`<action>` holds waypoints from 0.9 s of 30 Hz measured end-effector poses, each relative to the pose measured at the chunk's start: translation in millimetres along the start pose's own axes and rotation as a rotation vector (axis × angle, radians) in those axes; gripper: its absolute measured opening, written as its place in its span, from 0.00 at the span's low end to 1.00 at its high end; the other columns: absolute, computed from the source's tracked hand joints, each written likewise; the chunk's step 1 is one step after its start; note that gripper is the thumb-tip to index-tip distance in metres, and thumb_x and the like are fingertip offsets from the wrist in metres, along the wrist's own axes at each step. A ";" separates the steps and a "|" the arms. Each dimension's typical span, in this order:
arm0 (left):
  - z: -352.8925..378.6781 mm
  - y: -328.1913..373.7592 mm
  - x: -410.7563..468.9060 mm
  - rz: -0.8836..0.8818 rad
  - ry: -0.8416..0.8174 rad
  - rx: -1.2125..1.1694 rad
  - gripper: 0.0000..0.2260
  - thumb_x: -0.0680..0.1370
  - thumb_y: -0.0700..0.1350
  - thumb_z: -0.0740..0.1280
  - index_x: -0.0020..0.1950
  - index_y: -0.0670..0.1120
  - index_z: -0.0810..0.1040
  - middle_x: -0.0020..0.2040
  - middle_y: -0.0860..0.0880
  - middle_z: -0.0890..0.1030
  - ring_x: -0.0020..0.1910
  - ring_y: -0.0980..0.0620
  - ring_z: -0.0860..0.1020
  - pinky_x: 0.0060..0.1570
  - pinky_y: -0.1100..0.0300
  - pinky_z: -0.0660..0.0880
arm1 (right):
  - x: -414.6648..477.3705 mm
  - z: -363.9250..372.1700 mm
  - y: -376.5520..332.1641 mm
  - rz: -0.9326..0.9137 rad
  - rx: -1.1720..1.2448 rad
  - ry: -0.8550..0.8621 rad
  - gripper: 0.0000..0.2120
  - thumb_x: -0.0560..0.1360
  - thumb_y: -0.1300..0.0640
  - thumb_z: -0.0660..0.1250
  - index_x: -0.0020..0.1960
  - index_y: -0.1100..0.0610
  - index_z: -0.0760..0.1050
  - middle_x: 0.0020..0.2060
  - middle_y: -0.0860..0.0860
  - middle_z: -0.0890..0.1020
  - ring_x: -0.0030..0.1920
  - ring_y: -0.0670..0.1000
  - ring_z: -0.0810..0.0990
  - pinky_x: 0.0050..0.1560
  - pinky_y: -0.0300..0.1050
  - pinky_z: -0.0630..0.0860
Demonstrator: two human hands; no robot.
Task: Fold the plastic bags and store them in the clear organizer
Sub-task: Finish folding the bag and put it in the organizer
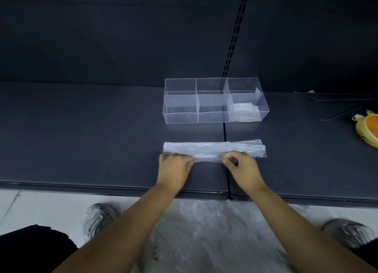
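A thin clear plastic bag lies folded into a long narrow strip on the dark shelf. My left hand pinches its near edge towards the left end. My right hand pinches the same near edge right of the middle. Behind the strip stands the clear organizer with several compartments. A folded bag lies in its front right compartment; the other compartments look empty.
More plastic bags lie spread on the light floor below the shelf edge, between my shoes. An orange and yellow brush sits at the far right of the shelf, with thin metal rods behind it.
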State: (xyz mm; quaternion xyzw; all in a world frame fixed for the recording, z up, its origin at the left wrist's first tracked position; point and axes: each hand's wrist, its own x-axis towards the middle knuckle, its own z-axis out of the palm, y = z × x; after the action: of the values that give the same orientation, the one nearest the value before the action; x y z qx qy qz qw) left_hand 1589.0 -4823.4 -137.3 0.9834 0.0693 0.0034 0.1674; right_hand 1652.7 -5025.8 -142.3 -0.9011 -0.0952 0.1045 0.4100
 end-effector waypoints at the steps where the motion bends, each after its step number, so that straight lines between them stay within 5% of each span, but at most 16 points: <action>1: -5.5 -11.0 1.9 -0.076 0.021 -0.068 0.09 0.80 0.50 0.63 0.53 0.56 0.83 0.51 0.57 0.84 0.54 0.54 0.79 0.57 0.58 0.57 | 5.1 -2.6 2.3 0.066 0.050 -0.012 0.04 0.75 0.60 0.70 0.43 0.52 0.80 0.44 0.46 0.81 0.46 0.48 0.79 0.52 0.38 0.72; 8: -18.7 -54.1 15.5 -0.601 -0.020 -0.609 0.09 0.74 0.54 0.72 0.48 0.51 0.85 0.49 0.52 0.84 0.54 0.50 0.79 0.66 0.48 0.67 | 31.5 0.8 2.3 0.291 0.274 0.091 0.03 0.75 0.60 0.69 0.44 0.58 0.80 0.41 0.52 0.84 0.45 0.50 0.82 0.52 0.41 0.76; 15: -16.2 -42.6 15.4 -0.706 0.129 -0.343 0.06 0.77 0.51 0.67 0.50 0.52 0.83 0.49 0.52 0.84 0.49 0.48 0.78 0.54 0.54 0.60 | 42.5 9.7 -1.3 0.375 0.162 0.190 0.08 0.75 0.57 0.69 0.50 0.61 0.81 0.43 0.54 0.85 0.47 0.54 0.82 0.54 0.49 0.78; 18: -11.4 -27.2 12.3 -0.610 0.288 -0.163 0.08 0.77 0.44 0.66 0.55 0.47 0.81 0.51 0.46 0.81 0.53 0.42 0.75 0.53 0.51 0.63 | 47.0 10.7 -3.7 0.367 0.092 0.196 0.08 0.75 0.56 0.69 0.49 0.59 0.82 0.43 0.54 0.85 0.47 0.54 0.82 0.47 0.44 0.76; 21: 2.5 -8.3 8.0 -0.171 0.336 -0.094 0.13 0.77 0.37 0.65 0.61 0.40 0.78 0.59 0.39 0.78 0.59 0.36 0.75 0.61 0.45 0.68 | 47.1 11.4 -5.0 0.371 0.047 0.203 0.08 0.76 0.55 0.68 0.49 0.59 0.82 0.43 0.53 0.84 0.45 0.54 0.81 0.41 0.41 0.72; 23: 15.5 -0.9 3.2 -0.029 0.131 -0.049 0.20 0.82 0.44 0.58 0.73 0.40 0.66 0.74 0.40 0.66 0.74 0.41 0.62 0.75 0.49 0.53 | 45.0 10.7 -8.8 0.377 0.030 0.199 0.08 0.76 0.55 0.68 0.50 0.58 0.81 0.44 0.53 0.84 0.47 0.55 0.81 0.42 0.42 0.72; 25: 30.3 -4.4 -3.0 -0.067 0.000 0.029 0.27 0.83 0.55 0.49 0.79 0.43 0.50 0.79 0.46 0.50 0.78 0.48 0.46 0.75 0.55 0.37 | 41.6 10.2 -16.9 0.358 -0.138 0.241 0.09 0.76 0.56 0.67 0.54 0.58 0.79 0.49 0.55 0.83 0.52 0.57 0.79 0.48 0.46 0.73; 27: 39.5 -9.8 -9.3 -0.096 -0.034 0.126 0.31 0.82 0.59 0.45 0.79 0.44 0.42 0.79 0.47 0.43 0.78 0.49 0.41 0.73 0.56 0.33 | 33.5 15.9 -28.3 0.215 -0.391 0.334 0.13 0.74 0.58 0.68 0.59 0.58 0.77 0.55 0.57 0.78 0.57 0.60 0.75 0.57 0.52 0.69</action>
State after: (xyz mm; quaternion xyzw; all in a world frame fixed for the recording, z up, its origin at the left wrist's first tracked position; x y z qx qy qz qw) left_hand 1579.7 -4828.5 -177.7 0.9875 0.1138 -0.0259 0.1062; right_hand 1678.2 -4987.4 -134.7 -0.9727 0.0515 -0.0231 0.2250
